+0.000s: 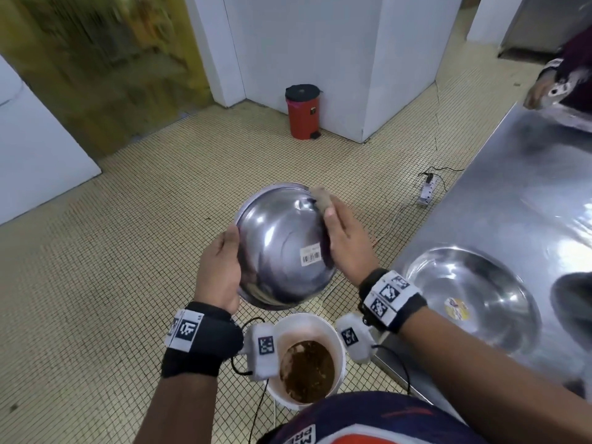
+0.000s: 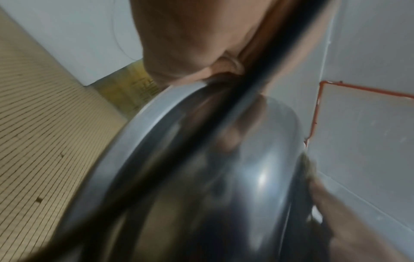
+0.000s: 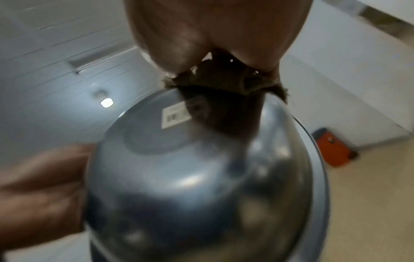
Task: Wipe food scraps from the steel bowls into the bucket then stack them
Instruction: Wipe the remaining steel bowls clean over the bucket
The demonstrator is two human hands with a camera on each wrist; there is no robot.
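Note:
I hold a steel bowl (image 1: 282, 248) tilted over the white bucket (image 1: 338, 331), its underside with a barcode sticker turned toward me. My left hand (image 1: 224, 257) grips the bowl's left rim, thumb on the outside; the fingers are hidden behind it. My right hand (image 1: 334, 224) holds a brownish cloth (image 1: 322, 198) against the bowl's upper right rim. In the right wrist view the cloth (image 3: 224, 79) is pinched in my right hand (image 3: 212, 26) on the bowl (image 3: 201, 177). The left wrist view shows my left hand (image 2: 190, 44) on the rim of the bowl (image 2: 246, 177). The bucket holds brown scraps.
A second steel bowl (image 1: 474, 299) sits upright on the steel counter (image 1: 528, 203) to my right. Another person's hand (image 1: 541, 91) works at the counter's far end. A red pedal bin (image 1: 302, 112) stands by the white pillar. A power strip (image 1: 427, 190) and cable lie on the tiled floor.

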